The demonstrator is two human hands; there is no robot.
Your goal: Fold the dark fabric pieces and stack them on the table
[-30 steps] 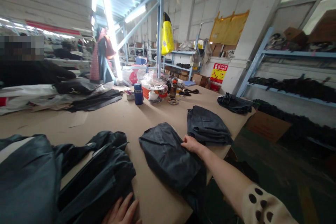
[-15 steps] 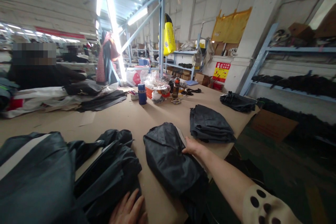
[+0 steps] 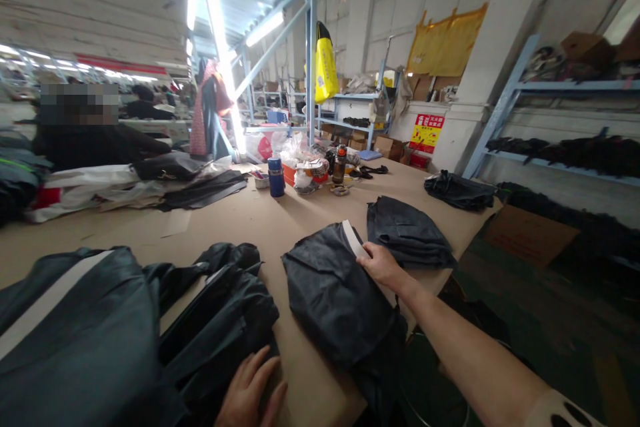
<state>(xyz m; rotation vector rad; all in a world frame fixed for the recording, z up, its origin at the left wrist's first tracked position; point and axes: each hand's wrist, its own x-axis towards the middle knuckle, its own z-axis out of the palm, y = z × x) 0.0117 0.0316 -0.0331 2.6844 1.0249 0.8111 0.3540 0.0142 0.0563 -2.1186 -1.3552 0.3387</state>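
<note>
Seen from the head camera, the right hand [image 3: 383, 265] reaches forward from the lower right and pinches the far right edge of a folded dark garment [image 3: 340, 293], thumb and fingers closed on the cloth just beside a pale reflective strip [image 3: 354, 239] at its far end. That garment lies near the right edge of the bench [image 3: 240, 220]; its long axis runs from the near edge, where its lower end hangs over, away and slightly leftward, with the strip end pointing toward the far side. The right-hand grip sits at that far end, so the garment's bulk lies toward the person. The left hand [image 3: 250, 397] rests flat, fingers spread, on a crumpled dark jacket [image 3: 220, 327] at the near edge, apart from the folded garment. Another folded dark piece [image 3: 407, 233] lies just beyond the right hand.
</note>
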